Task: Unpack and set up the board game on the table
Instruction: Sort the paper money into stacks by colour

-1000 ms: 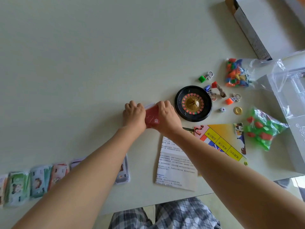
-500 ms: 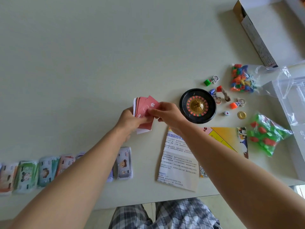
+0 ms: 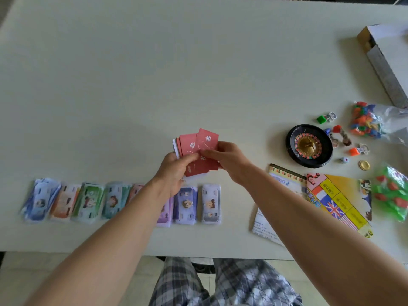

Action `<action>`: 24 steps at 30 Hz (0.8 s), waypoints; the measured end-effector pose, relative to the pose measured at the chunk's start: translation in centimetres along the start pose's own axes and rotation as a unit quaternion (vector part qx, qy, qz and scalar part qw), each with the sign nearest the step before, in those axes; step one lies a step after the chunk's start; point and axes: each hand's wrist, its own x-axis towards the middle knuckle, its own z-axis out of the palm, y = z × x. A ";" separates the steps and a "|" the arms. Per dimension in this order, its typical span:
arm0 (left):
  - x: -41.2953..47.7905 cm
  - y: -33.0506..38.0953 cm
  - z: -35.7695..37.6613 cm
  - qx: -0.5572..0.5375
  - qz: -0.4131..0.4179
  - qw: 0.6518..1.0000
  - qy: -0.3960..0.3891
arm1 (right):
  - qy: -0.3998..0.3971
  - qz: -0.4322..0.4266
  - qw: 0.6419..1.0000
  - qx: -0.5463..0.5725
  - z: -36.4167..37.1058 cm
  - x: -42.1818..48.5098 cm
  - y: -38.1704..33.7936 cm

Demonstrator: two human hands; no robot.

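1. The left hand (image 3: 176, 171) grips a stack of red cards (image 3: 192, 146) from below, with the thumb laid across their faces. The stack is held just above the surface (image 3: 132, 74), near the middle and on the far side of the play money.
2. The right hand (image 3: 227, 161) pinches the frontmost card, which sits offset to the right of the stack, so the cards fan slightly.
3. Judged from this, the step in hand is sorting or counting the card deck. The play money (image 3: 114, 202) already lies in a row of separate piles along the near edge.
4. To the right stand the roulette wheel (image 3: 309, 145), some player tokens (image 3: 336, 129), a die (image 3: 344, 160) and a gold coin (image 3: 364, 165).
5. The folded game board (image 3: 340, 195) lies partly under an instruction sheet (image 3: 263, 228). Two bags of plastic pieces (image 3: 364, 120) (image 3: 390, 195) look unopened, and the box (image 3: 384, 62) sits at the far right.
6. The next move probably calls for squaring the deck and laying it on a bare patch beside the money, with both hands letting go. After that the board needs unfolding on the open far part of the surface.
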 end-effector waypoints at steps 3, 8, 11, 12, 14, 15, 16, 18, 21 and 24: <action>-0.6 0.1 -3.3 -0.034 -0.022 0.999 -0.018 | 0.009 -0.002 1.000 0.018 3.2 -0.2 0.0; -0.9 0.2 -8.3 0.003 0.011 1.000 -0.009 | 0.014 0.002 1.000 0.002 8.1 -0.1 0.1; -1.1 0.4 -10.6 -0.011 0.007 1.000 -0.010 | 0.028 -0.003 1.000 -0.002 11.1 0.2 0.3; -1.1 0.5 -11.2 -0.019 0.001 1.000 -0.017 | 0.039 -0.005 0.999 0.001 11.8 0.3 0.3; -1.2 0.8 -12.5 -0.032 -0.006 0.999 -0.026 | 0.054 -0.004 0.998 0.010 13.2 0.6 0.4; -1.1 0.7 -12.9 -0.026 -0.002 0.999 -0.024 | 0.055 -0.003 0.998 0.014 13.7 0.7 0.5; -1.2 0.7 -13.7 -0.015 0.010 1.000 -0.020 | 0.051 -0.003 0.999 0.012 14.4 0.8 0.6; -1.3 0.6 -14.7 -0.004 0.028 0.999 -0.019 | 0.042 0.000 0.999 0.005 15.2 0.9 0.7; -1.2 0.7 -16.2 -0.012 0.011 0.999 -0.036 | 0.051 0.007 0.999 0.009 16.5 1.0 0.7; -1.0 0.7 -17.0 0.002 0.022 1.000 -0.020 | 0.057 0.019 0.998 0.014 17.1 1.3 0.6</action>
